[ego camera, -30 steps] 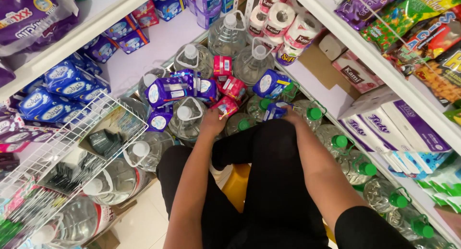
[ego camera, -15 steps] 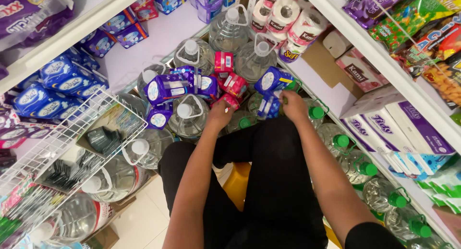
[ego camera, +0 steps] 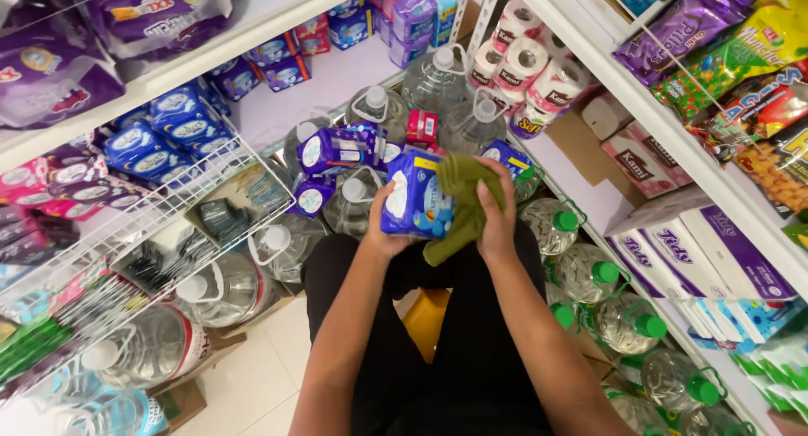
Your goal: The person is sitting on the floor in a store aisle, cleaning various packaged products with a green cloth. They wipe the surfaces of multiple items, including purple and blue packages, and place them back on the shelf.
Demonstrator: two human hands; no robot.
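Left hand (ego camera: 383,221) clamped on blue pack (ego camera: 414,202), right hand (ego camera: 497,213) closed on green cloth (ego camera: 463,204) against pack's 3 o'clock side, water jugs (ego camera: 471,124) at 12 o'clock, purple packs (ego camera: 332,150) at 10 o'clock.

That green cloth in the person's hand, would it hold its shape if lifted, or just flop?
Probably flop: the green cloth is bunched and folded under the right hand against the blue packet that the left hand holds. It looks thin, so likely light and unlikely to slip.

blue soft pack (ego camera: 414,204) centre, purple packs (ego camera: 332,150) behind, red packets (ego camera: 422,126)
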